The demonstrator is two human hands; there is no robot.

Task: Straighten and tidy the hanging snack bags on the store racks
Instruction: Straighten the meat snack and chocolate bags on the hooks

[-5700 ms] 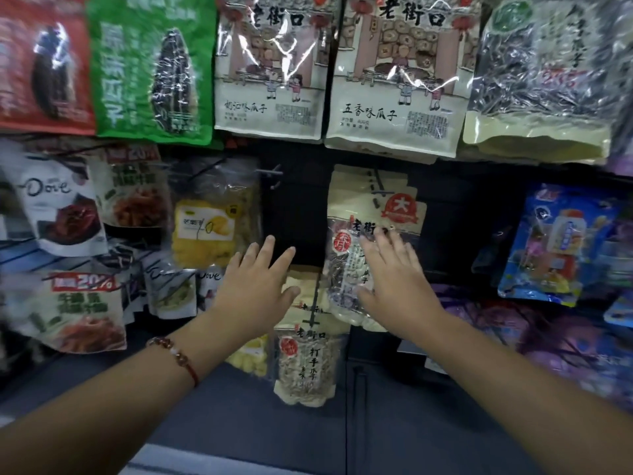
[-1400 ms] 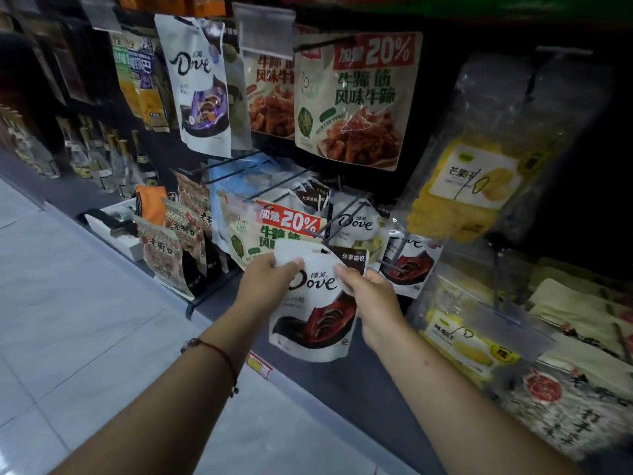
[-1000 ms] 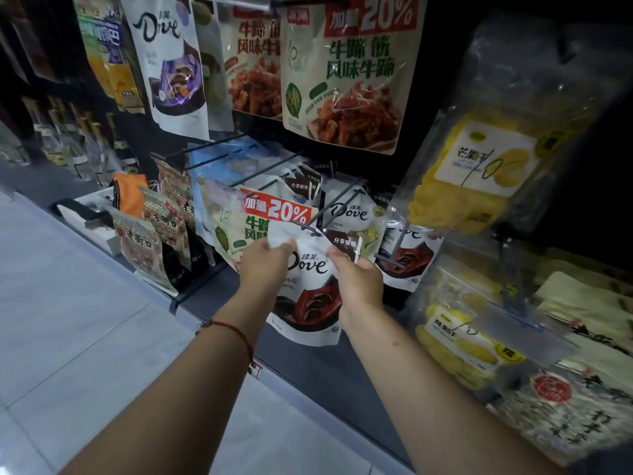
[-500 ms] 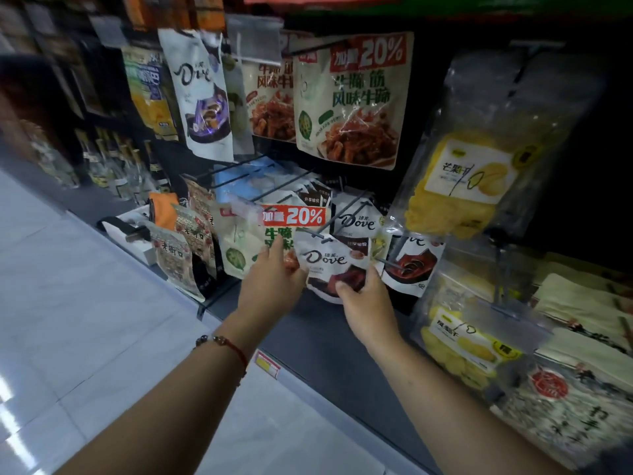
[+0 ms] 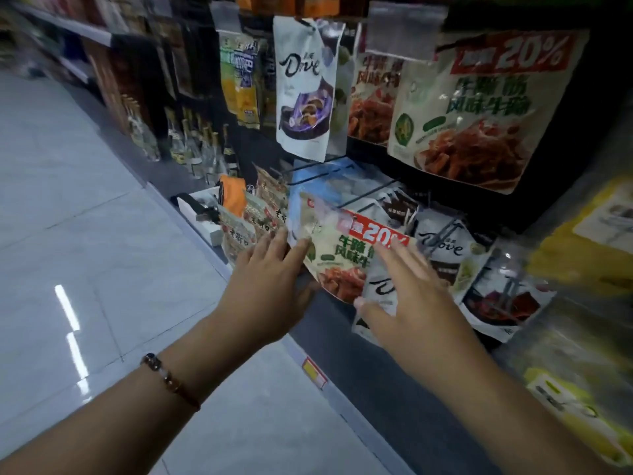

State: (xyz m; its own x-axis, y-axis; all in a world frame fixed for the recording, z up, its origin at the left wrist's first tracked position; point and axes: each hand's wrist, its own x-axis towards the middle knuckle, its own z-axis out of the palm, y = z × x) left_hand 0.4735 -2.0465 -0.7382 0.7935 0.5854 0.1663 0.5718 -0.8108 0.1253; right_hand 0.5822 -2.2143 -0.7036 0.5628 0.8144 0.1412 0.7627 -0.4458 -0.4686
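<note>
A green-and-white snack bag with a red 20% banner point(image 5: 346, 248) hangs tilted on the lower rack hooks. My left hand point(image 5: 270, 289) is spread flat, fingertips touching that bag's left edge. My right hand point(image 5: 411, 296) lies with straight fingers over a white Dove bag point(image 5: 378, 293) that hangs in front, fingertips reaching the red banner. More Dove bags point(image 5: 442, 248) hang to the right on the same row. Neither hand grips anything.
Upper hooks carry a white Dove bag point(image 5: 305, 87) and large 20% snack bags point(image 5: 479, 108). Yellow dried-fruit bags point(image 5: 589, 241) hang at right. Brown seed bags point(image 5: 239, 234), an orange pack and glass bottles point(image 5: 191, 145) line the left. Tiled floor point(image 5: 85, 234) lies below.
Both hands let go of the Dove bag, which now hangs on the rack. They opened flat and shifted onto the 20% bag and the Dove bag front.
</note>
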